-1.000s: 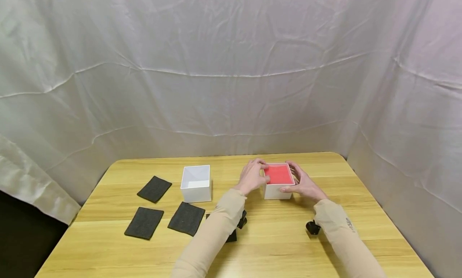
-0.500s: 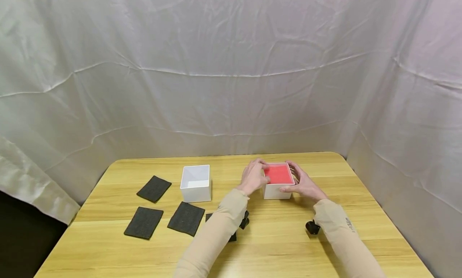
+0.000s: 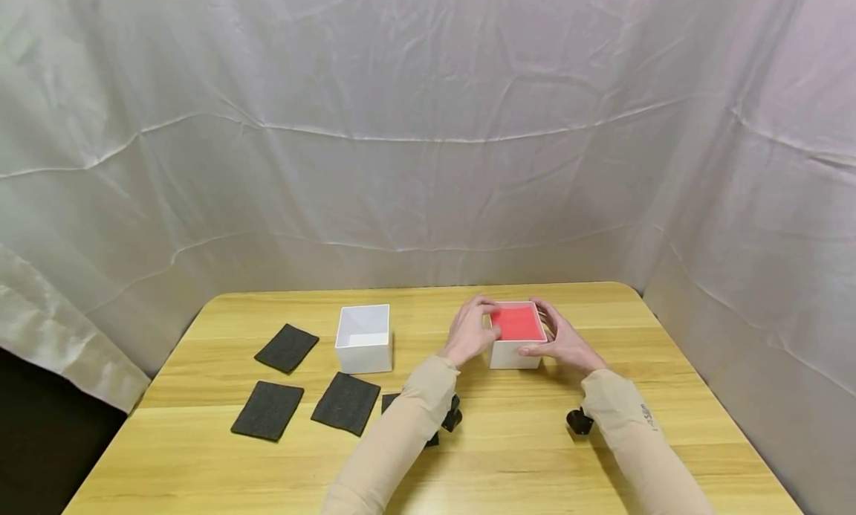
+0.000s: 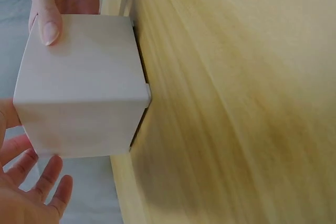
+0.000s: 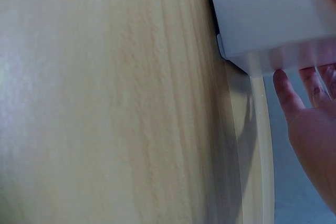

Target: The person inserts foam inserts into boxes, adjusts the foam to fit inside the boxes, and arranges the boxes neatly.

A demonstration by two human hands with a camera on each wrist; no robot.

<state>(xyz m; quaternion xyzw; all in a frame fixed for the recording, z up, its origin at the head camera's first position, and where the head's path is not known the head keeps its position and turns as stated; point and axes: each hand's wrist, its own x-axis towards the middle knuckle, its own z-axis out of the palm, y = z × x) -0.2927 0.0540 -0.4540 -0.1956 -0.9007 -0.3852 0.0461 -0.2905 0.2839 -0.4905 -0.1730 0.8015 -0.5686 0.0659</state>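
Observation:
A white square box (image 3: 514, 355) stands on the table, a flat red square (image 3: 518, 323) just below its rim. My right hand (image 3: 568, 344) holds the box from the right, thumb on the front wall and fingers on the far right side. My left hand (image 3: 470, 331) is at the left wall, with thumb and index finger bent over the rim at the red square's left edge. Its other fingers spread beside the wall in the left wrist view. I cannot tell whether the left fingers pinch the red square or only press on it.
A second white box (image 3: 365, 357), open at the top, stands to the left. Several black fabric squares (image 3: 286, 348) lie on the wooden table (image 3: 521, 463) at the left, one partly under my left sleeve (image 3: 394, 433). A pale curtain (image 3: 428, 203) hangs behind the table.
Nearly nothing differs. My left forearm has shifted slightly right, while both hands keep their places at the box and the red square stays inside.

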